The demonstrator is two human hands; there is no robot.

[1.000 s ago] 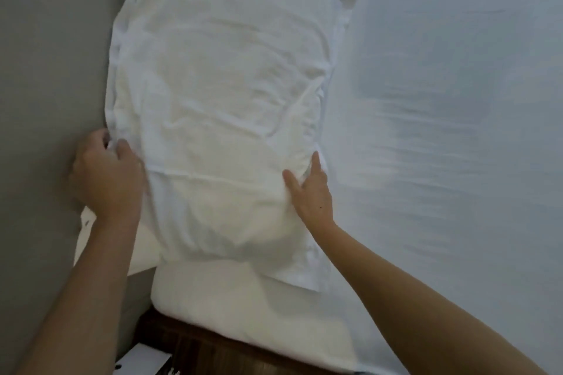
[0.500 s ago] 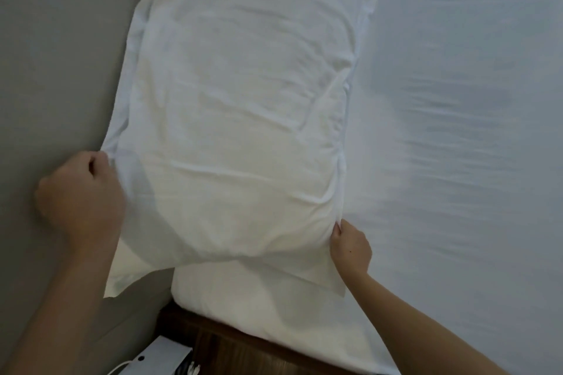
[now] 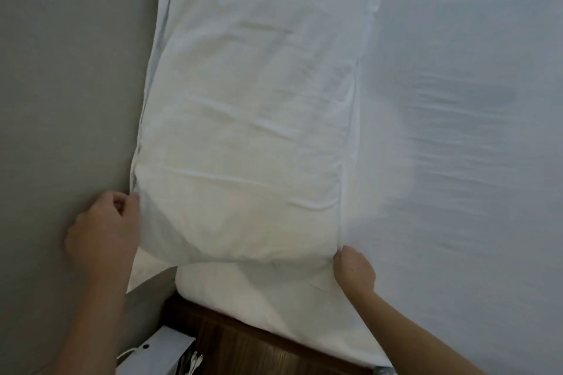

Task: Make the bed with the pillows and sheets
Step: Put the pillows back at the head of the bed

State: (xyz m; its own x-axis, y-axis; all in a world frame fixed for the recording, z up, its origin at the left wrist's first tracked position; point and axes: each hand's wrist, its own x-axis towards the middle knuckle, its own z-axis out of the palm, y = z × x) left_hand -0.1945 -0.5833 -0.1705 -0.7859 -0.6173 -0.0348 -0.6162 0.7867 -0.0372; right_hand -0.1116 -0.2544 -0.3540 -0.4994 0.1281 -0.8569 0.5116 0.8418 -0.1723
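Pillow [image 3: 253, 119], L hand [image 3: 103, 234] & R hand [image 3: 355, 271] prob. pinching corners

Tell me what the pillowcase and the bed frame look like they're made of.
Pillowcase: thin white woven cloth, probably cotton, matte; it creases finely and puckers where both hands pinch it. Bed frame: dark brown wood or wood-look veneer, showing grain streaks and a slight sheen.

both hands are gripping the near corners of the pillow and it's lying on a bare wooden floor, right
Not quite. The left hand and right hand do grip the near corners of the pillow, but the head view shows it lying on the bed's white sheet, not on a wooden floor.
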